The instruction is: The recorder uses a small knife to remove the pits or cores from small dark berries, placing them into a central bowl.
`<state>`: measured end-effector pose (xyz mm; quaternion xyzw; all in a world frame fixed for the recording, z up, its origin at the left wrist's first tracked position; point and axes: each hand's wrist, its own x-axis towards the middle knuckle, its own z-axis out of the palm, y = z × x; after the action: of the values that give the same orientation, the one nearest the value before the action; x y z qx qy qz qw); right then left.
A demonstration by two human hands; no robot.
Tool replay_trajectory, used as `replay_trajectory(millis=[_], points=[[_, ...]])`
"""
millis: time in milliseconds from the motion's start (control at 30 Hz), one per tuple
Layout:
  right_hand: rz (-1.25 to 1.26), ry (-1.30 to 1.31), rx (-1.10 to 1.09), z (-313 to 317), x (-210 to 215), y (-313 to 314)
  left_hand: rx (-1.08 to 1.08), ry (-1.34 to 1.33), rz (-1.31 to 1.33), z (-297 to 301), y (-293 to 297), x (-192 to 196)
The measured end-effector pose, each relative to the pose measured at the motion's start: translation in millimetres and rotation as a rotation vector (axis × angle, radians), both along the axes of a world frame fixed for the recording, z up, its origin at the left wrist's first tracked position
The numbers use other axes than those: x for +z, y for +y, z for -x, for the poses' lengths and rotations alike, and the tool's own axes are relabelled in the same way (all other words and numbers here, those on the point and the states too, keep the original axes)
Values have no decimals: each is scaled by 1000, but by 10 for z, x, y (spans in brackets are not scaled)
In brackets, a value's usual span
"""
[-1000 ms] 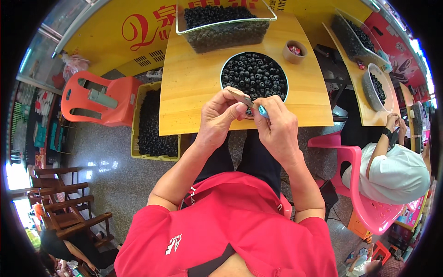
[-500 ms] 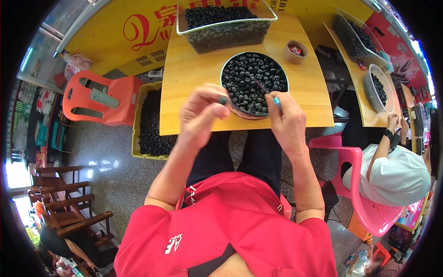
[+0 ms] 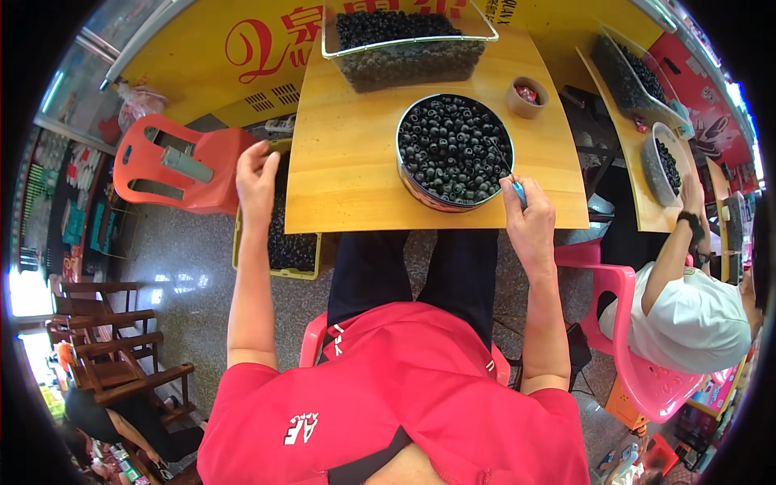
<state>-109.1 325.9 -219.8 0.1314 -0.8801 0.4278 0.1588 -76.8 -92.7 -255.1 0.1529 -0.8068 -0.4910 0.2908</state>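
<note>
My right hand grips a thin tool with a blue handle at the right rim of a round tin. Its slim dark shaft reaches over the small dark round pieces filling the tin; many of these show a ring or hole on top. Out to the left, past the table edge, my left hand is raised by a yellow crate of similar dark pieces on the floor. Its thumb and fingers are apart, and I see nothing held in them.
A clear tub of dark pieces stands at the back of the wooden table, with a small round cup beside the tin. An orange chair is at left. On the right, a person in white sits at another table.
My left hand, which pinched a dark piece near the tin, has swung left to the crate without it. My right hand has shifted slightly right and down with the tool.
</note>
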Motion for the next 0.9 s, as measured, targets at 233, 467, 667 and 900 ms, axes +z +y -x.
replay_trajectory(millis=[233,467,667,900], points=[[44,-32,-8,-14,-1,1,-786,45,399,510,1444,632],[50,44,10,-81,47,37,-725,-67,958,971,1853,383],[271,-130,91,-70,51,-21,-841,-182,382,840,1870,501],[962,-561,337,-64,175,-390,-1023,1,-498,374,2067,589]])
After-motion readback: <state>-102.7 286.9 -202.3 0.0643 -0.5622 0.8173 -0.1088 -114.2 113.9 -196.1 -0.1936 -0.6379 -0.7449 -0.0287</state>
